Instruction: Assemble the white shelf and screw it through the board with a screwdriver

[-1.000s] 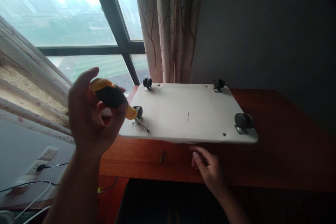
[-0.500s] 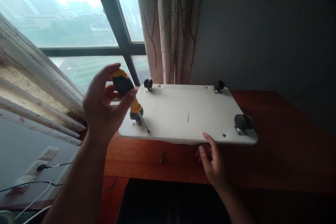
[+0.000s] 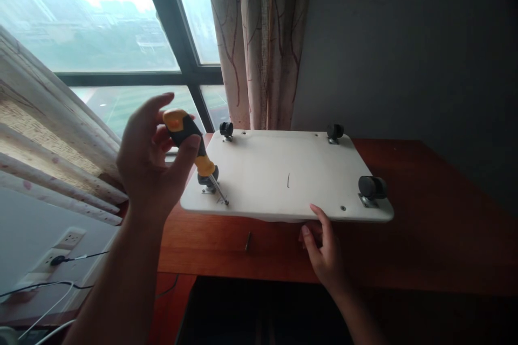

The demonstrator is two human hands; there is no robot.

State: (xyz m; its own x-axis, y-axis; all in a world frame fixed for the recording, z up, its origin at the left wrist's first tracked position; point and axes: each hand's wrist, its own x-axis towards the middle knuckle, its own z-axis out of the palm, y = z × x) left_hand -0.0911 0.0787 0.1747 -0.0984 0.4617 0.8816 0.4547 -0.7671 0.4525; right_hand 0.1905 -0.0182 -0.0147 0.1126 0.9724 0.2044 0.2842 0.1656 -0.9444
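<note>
My left hand (image 3: pixel 151 159) is closed round the yellow and black handle of a screwdriver (image 3: pixel 184 132), index finger partly raised. The shaft slants down right, its tip at a screw spot near the front left corner of a white board (image 3: pixel 259 172). Black casters stand up from the board's corners: one front left (image 3: pixel 208 177), partly behind the screwdriver, one front right (image 3: pixel 372 187), one back left (image 3: pixel 226 129) and one back right (image 3: pixel 335 131). My right hand (image 3: pixel 326 250) grips the board's front edge, index fingertip on top, other fingers partly hidden below.
The board lies on a reddish-brown wooden table (image 3: pixel 437 215). A loose screw (image 3: pixel 248 241) lies in front of the board. Behind are a window (image 3: pixel 121 38) and curtains (image 3: pixel 263 38). At lower left, cables run from a wall socket (image 3: pixel 60 256).
The left index finger has lifted off the handle and the screwdriver handle has turned a little. The tip stays at the same spot; the right hand stays at the board's edge.
</note>
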